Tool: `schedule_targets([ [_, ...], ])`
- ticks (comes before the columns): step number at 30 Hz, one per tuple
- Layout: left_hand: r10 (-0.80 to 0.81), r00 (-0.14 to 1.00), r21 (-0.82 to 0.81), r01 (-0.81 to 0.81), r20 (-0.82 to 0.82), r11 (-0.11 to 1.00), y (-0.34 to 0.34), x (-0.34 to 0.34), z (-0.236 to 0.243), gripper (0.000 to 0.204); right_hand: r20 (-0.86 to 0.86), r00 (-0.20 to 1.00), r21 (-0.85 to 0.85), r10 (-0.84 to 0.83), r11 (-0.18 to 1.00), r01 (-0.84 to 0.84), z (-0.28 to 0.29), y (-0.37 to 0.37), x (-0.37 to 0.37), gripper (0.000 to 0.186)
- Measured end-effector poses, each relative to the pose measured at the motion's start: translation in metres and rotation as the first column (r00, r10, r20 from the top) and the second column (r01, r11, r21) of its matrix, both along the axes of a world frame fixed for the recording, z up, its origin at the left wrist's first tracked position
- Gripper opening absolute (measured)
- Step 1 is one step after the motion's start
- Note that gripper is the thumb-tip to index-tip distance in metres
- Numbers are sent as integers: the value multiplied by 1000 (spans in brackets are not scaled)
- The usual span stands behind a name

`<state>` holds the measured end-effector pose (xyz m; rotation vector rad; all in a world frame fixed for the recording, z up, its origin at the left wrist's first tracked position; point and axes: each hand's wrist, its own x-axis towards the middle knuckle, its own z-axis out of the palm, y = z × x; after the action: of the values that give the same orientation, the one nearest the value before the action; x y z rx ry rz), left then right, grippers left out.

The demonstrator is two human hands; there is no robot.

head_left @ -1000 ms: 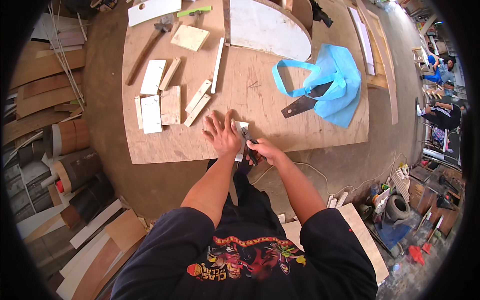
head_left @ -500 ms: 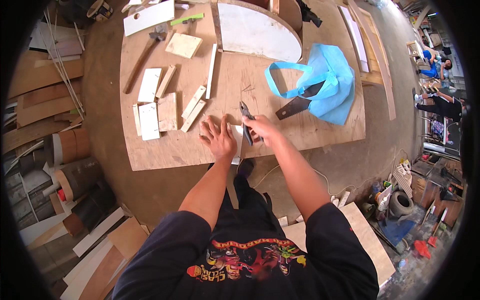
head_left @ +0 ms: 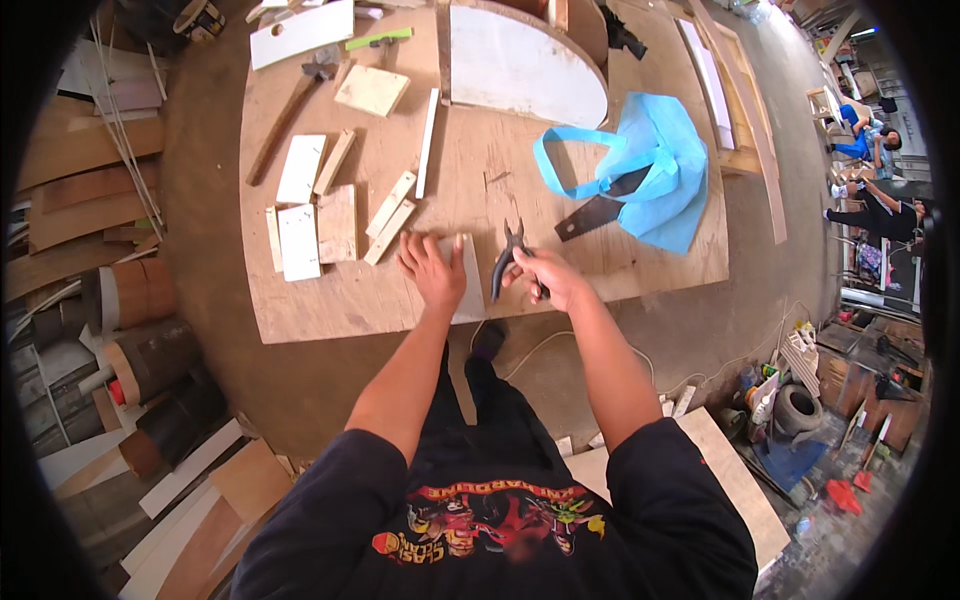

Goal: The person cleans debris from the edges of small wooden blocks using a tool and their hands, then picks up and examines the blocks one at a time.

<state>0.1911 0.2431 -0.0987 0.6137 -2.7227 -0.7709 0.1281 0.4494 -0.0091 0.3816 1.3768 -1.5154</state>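
My left hand (head_left: 436, 273) rests open, fingers apart, on a small pale board (head_left: 467, 282) at the near edge of a plywood worktable (head_left: 328, 307). Just right of it, my right hand (head_left: 550, 275) grips black-handled pliers (head_left: 512, 238), their jaws pointing away from me. Beyond are two short wood strips (head_left: 389, 198), a long thin strip (head_left: 428, 140) and a light blue fabric bag (head_left: 670, 210) with a handsaw (head_left: 581, 220) sticking out of it.
A hammer (head_left: 282, 126), white-faced blocks (head_left: 298, 240), a green level (head_left: 379, 38) and a curved white-faced piece (head_left: 520, 65) lie on the table. Board stacks (head_left: 90, 180) fill the left side. Two people (head_left: 868, 140) (head_left: 880, 210) are at the right; a cable (head_left: 545, 345) crosses the floor.
My right hand and the pliers have moved up and right, off the small board, and the pliers now show their jaws and spread handles. My left hand has shifted slightly left.
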Motion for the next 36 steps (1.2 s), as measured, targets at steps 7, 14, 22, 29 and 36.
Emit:
schedule_targets([
  [7,-21,1000,-41,20,-16,999,-11,-15,-3,45,63,954,17,292,956,-293,-21,12,96,39],
  [14,-34,999,-68,34,-2,997,-9,-4,-6,43,85,960,35,266,962,-269,-43,-7,90,39],
  [22,-31,999,-56,32,13,998,-8,-4,-7,39,193,971,-42,138,990,-133,-49,-28,82,39],
  [29,-31,997,-37,33,67,999,-6,-6,-4,40,213,977,-24,17,1000,-12,-37,-41,87,31],
  [36,-4,996,-32,7,91,999,-5,-7,-7,42,160,986,76,-50,996,38,-20,-56,90,26],
])
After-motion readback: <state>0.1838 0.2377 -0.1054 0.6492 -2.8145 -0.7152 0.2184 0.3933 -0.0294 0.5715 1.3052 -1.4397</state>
